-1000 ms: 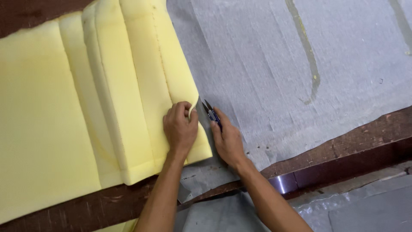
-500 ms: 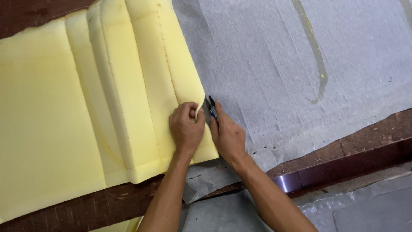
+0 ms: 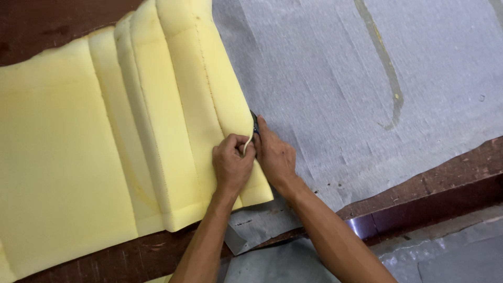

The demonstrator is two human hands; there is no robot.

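A dark reddish-brown wooden table [image 3: 445,178] carried everything. Near its front edge, a glossy dark purple strip [image 3: 367,226] ran along the wood. Below that edge, crumpled grey plastic sheeting [image 3: 450,257] lay on the floor.

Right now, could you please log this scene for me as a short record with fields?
Left hand: pinches the edge of the yellow foam panel
Right hand: holds small dark snips at that edge
Foam: stitched in ribs, lying flat
Underneath: grey fabric sheet on a dark brown table
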